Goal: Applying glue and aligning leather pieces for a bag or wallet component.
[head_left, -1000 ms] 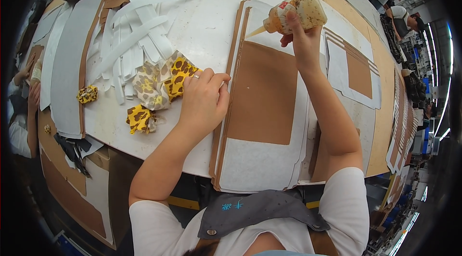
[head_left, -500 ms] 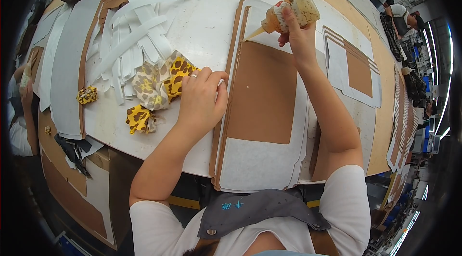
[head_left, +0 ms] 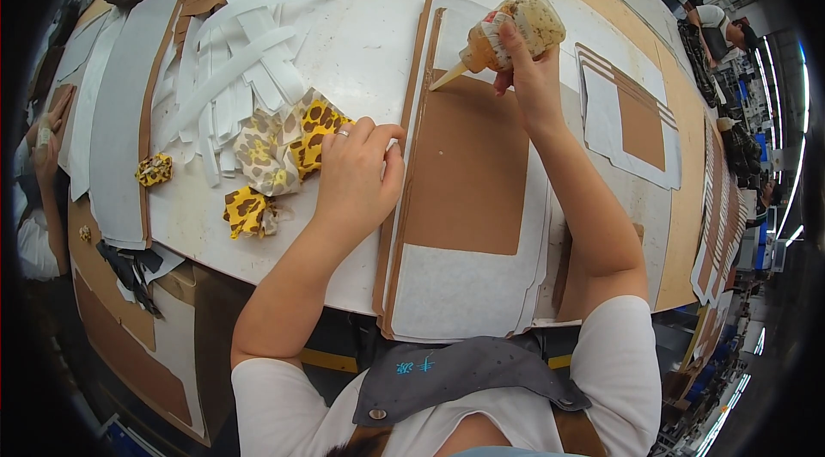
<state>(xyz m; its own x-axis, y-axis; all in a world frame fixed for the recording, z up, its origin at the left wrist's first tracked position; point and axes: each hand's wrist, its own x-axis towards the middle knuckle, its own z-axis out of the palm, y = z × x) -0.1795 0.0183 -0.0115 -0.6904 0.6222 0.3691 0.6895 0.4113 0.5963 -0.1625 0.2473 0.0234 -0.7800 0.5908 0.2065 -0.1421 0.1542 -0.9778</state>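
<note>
My right hand (head_left: 533, 75) is wrapped round a squeeze glue bottle (head_left: 540, 12), clear with amber residue inside. The bottle tilts down to the left, its pale nozzle (head_left: 447, 77) at the left edge of a brown patch near the top of a panel (head_left: 464, 173). This panel has a whitish border and lies on a stack of panels with brown left edges. Left of the stack, my left hand (head_left: 361, 165) rests with curled fingers; whatever it may pinch is hidden. A crumpled yellow-and-brown spotted cloth (head_left: 266, 152) lies beside its fingers.
White strips (head_left: 245, 53) are heaped at the upper left, beside long grey-white panels (head_left: 129, 122). More brown-and-white panels (head_left: 640, 126) lie to the right. Another person's hands (head_left: 47, 135) show at the far left edge. A small spotted cloth wad (head_left: 155, 170) sits nearby.
My right hand and the glue bottle have shifted slightly down and left, so the nozzle points lower along the panel's left edge. My left hand has barely moved.
</note>
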